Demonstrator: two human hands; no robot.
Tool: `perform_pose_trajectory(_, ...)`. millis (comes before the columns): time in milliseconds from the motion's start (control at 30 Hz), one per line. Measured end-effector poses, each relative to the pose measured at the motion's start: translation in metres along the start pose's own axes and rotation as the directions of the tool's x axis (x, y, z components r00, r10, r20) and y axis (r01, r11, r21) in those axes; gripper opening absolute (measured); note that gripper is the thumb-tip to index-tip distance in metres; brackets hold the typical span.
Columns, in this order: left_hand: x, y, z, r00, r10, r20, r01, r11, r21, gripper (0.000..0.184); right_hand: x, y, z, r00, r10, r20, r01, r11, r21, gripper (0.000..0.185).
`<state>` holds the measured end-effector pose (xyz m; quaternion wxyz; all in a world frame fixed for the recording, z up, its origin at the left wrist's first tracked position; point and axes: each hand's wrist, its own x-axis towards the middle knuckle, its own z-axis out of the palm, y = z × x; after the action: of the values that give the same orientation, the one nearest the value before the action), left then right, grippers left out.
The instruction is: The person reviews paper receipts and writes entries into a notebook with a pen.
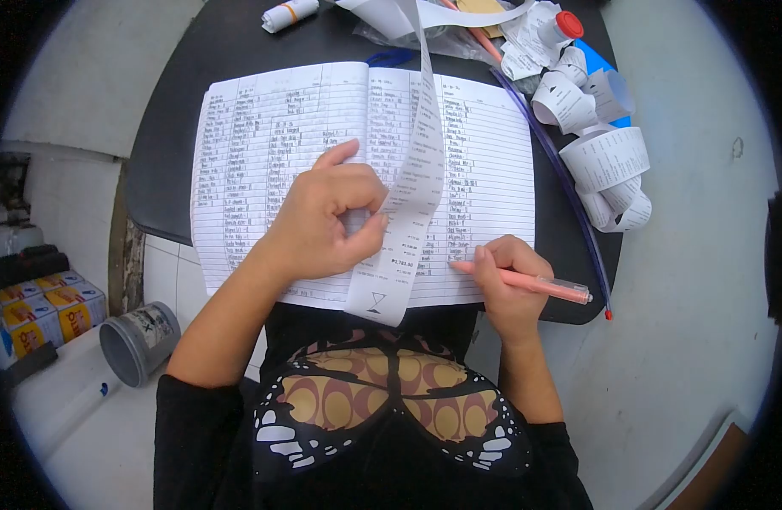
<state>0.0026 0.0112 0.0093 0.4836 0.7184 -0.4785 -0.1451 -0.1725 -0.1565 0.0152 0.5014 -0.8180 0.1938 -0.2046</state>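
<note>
Here's the left hand, thumb and index finger pinched on the edge of a long receipt strip, the other fingers curled in. The strip hangs down past those fingertips, its lower end over the open notebook, and runs back up beyond them to the far side of the table.

Over to the right hand, fingers closed around a pink pen, its tip at the handwritten lines of the right-hand page, just beside the strip.

Beyond the right fingers, coiled paper strips lie heaped near the table's edge, a dark blue cord running between them and the notebook. Farther out sits a small container with a red cap, among crumpled receipts; its contents can't be made out. Clear plastic lies beyond the notebook, partly under paper.

Down on the floor, well out to the left of the left fingers, a grey bucket tilts with its mouth showing; what's inside, I can't tell. Yellow-and-white boxes stand just beyond it, contents hidden.
</note>
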Motion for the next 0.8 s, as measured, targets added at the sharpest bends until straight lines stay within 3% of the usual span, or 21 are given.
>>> perform_pose_trajectory(800, 0.0002, 0.0007, -0.0006, 1.0, 0.003, 0.009, -0.004, 1.0, 0.028, 0.008, 0.0009, 0.0002, -0.003, 0.999, -0.039, 0.013, 0.039, 0.999, -0.013, 0.023)
